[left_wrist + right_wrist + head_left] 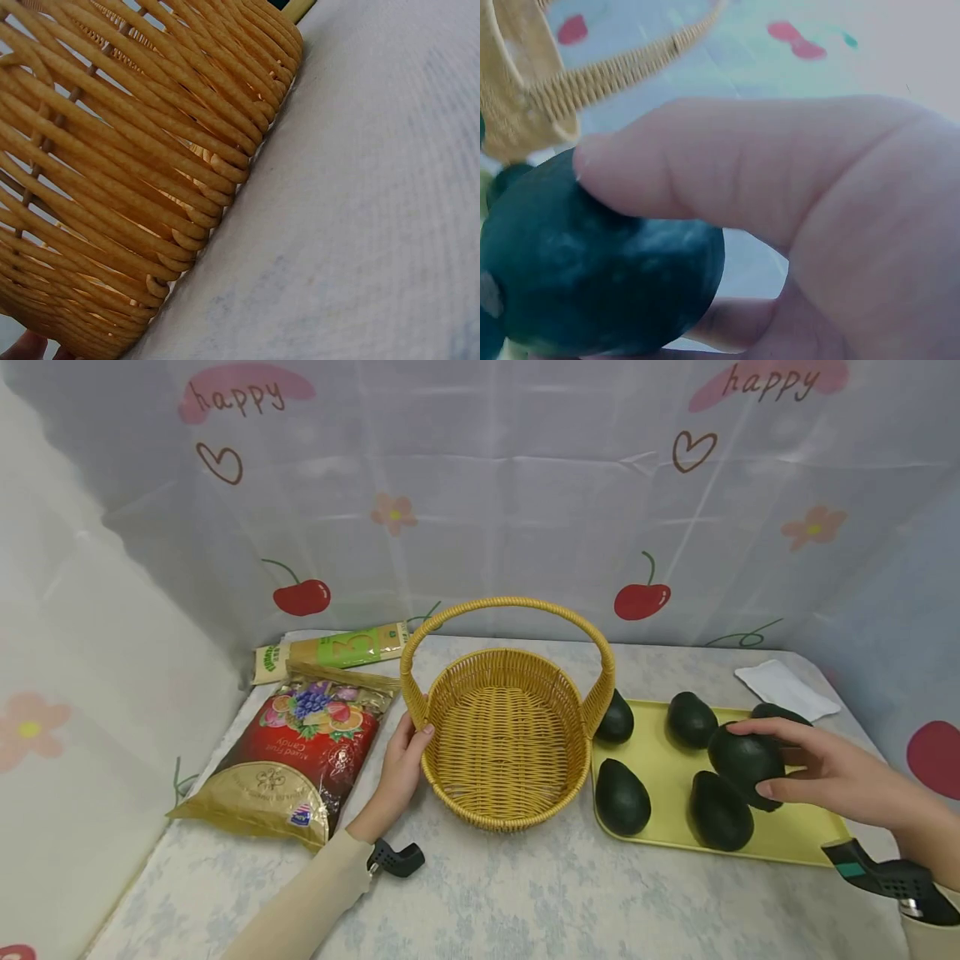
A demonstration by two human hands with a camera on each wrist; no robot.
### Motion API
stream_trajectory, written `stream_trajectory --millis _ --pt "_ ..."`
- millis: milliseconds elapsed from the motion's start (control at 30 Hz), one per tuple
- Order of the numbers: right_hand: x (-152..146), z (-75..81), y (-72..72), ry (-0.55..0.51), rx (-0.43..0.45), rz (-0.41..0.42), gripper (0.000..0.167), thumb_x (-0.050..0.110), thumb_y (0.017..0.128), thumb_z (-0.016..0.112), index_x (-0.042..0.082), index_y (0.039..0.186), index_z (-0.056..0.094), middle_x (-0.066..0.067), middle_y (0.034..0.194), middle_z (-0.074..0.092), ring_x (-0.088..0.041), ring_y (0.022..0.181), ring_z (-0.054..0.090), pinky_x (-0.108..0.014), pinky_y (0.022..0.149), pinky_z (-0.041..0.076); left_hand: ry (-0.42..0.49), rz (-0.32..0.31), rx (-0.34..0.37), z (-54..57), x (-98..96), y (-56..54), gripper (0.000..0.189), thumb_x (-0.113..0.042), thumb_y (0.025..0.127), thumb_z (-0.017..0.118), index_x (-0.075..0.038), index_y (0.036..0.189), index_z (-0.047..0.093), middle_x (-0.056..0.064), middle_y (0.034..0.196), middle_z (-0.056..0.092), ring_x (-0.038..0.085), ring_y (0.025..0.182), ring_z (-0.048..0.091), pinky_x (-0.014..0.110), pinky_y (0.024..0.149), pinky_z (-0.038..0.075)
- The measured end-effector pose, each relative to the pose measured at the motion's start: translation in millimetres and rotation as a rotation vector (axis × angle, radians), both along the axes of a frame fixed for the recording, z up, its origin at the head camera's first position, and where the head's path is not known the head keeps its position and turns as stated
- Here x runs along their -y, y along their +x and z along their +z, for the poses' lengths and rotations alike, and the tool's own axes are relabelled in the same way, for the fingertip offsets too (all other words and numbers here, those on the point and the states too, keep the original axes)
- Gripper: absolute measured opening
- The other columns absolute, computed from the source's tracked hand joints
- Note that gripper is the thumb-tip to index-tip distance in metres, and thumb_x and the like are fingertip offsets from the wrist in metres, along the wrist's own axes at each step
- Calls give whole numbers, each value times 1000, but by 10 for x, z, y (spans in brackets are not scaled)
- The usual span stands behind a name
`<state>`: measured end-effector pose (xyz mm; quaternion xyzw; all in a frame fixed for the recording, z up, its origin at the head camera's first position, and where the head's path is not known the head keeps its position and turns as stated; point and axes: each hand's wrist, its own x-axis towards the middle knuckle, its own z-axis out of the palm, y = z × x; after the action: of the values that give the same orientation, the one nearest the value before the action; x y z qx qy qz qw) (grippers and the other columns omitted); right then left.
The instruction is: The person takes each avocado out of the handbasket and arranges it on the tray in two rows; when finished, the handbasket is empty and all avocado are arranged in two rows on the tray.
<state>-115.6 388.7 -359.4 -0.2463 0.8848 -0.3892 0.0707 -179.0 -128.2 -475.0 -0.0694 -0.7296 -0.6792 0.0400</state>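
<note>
A dark green avocado [742, 762] is gripped by my right hand [832, 768] above the yellow tray [798, 839]. In the right wrist view the thumb lies across the top of this avocado [607, 270], with fingers on its lower side. Several other avocados, such as one near the tray's front left corner [622, 797], lie on the tray. My left hand [401, 764] holds the round woven basket [502, 752] at its left side, thumb at the rim beside the handle base. Fingertips [30, 346] show past the basket wall in the left wrist view. The basket stands upright with nothing inside.
A red and gold bag of mixed fruit candy [300, 760] lies left of the left hand. Behind it is a long green and tan packet [333, 652]. A folded white cloth [787, 687] sits behind the tray. Printed curtains enclose the table's back and sides.
</note>
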Motion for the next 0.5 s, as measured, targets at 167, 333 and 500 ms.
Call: stream_trajectory --millis 167,333,500 --pt "-282 -107 108 81 5 -166 72 -10 84 73 15 147 48 37 129 37 11 92 61 -23 62 56 3 1 5 7 -9 6 53 -21 109 46 -15 160 33 8 164 37 24 150 37 37 119 35" --pt "-486 -228 201 115 14 -247 71 -10 82 75 16 143 51 41 125 31 16 89 57 -22 61 56 10 -3 4 22 -20 9 54 -21 109 47 -14 160 33 9 164 37 25 150 38 21 112 39" --pt "-606 -313 199 171 16 -301 66 -7 81 78 17 138 54 45 120 27 23 94 41 -21 62 54 22 -5 -3 16 -19 7 55 -21 108 47 -13 161 32 8 165 36 26 150 37 11 105 38"
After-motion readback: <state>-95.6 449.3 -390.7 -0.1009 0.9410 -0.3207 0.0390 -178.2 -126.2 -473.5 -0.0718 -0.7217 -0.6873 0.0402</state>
